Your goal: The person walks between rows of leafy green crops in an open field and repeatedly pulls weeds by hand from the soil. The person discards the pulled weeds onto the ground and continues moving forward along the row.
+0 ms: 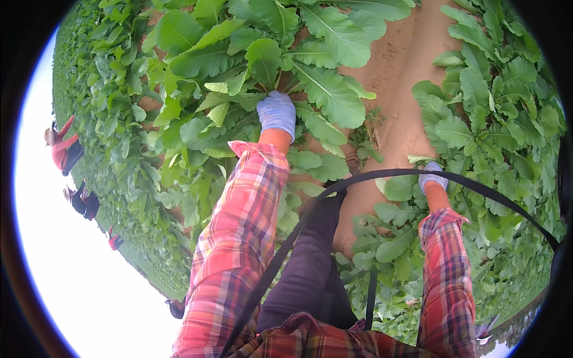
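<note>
My left hand (276,112), in a pale blue-grey glove, is closed at the centre of a large leafy green plant (329,91). Its fingers meet the bases of the leaf stalks, though the fingertips are hidden among them. Off to the right, my right hand (433,176) wears a similar glove and is lower, beside the neighbouring row. A pale-backed leaf (421,159) sticks out from its closed fingers. A black strap (394,172) passes in front of that hand's edge, and the palm is out of sight.
Bare reddish-brown soil (380,89) runs between the plant rows. More leafy plants (474,116) grow on the right. The black strap arches across my dark trouser leg (309,259). Several people, including one in a red top (62,150), are far off at the left.
</note>
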The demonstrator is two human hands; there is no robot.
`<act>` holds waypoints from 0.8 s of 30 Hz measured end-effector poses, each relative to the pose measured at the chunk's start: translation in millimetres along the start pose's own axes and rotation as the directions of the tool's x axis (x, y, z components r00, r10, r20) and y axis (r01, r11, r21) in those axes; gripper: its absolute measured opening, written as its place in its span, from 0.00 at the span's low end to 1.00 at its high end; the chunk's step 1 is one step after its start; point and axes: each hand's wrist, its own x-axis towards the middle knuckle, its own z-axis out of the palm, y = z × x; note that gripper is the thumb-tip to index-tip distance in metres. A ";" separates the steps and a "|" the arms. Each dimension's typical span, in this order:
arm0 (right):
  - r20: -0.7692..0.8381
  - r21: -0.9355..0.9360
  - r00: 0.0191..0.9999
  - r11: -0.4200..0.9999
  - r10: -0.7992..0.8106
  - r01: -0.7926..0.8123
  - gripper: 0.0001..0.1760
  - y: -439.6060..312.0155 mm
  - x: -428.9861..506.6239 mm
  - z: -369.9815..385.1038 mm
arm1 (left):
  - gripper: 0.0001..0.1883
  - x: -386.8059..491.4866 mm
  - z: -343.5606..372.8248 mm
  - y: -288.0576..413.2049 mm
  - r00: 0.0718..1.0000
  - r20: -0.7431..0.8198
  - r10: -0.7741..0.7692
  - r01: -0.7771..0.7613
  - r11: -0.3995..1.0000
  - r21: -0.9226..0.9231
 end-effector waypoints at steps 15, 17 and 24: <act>0.151 0.027 0.985 0.996 0.078 -0.083 0.21 1.1 6.2 1.7 | 0.12 -0.9 2.4 -17.5 0.972 0.221 0.081 -0.073 0.996 -0.046; 0.096 -0.001 0.995 1.000 -0.012 0.012 0.23 7.1 18.5 18.1 | 0.11 -5.5 7.3 -21.2 0.981 0.186 0.060 -0.048 0.997 -0.067; 0.011 0.030 1.000 1.000 0.008 -0.009 0.28 13.4 28.3 31.0 | 0.09 -20.7 21.7 -30.2 0.990 0.130 0.057 -0.041 0.991 -0.125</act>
